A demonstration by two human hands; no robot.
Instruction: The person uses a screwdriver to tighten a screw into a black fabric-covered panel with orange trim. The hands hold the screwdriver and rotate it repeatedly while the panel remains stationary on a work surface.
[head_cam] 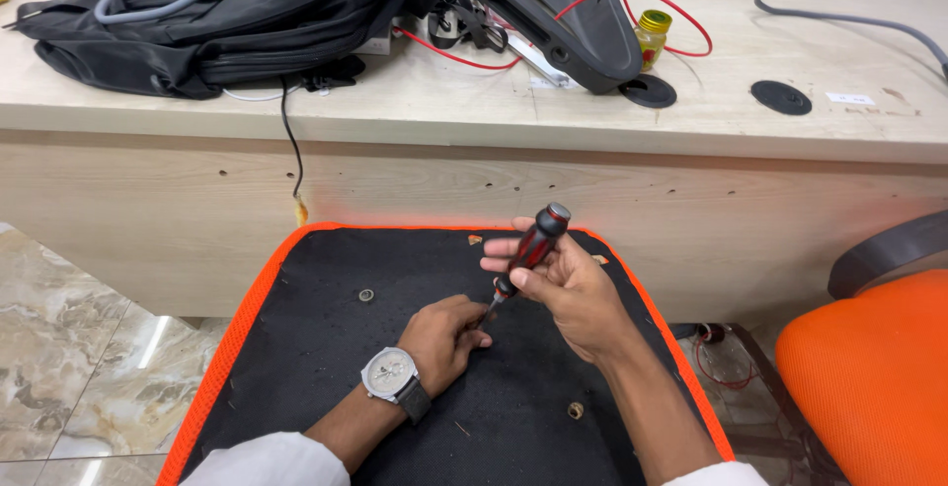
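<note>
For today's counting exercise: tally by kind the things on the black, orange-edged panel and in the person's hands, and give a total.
Screwdrivers, red and black, in the right hand: 1
Round metal fittings on the black panel: 2
Wristwatches, on the left hand side: 1
Total: 4

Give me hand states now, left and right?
Left hand: fingers curled at the screwdriver tip on the black seat underside.
Right hand: closed on the red-and-black screwdriver.
</note>
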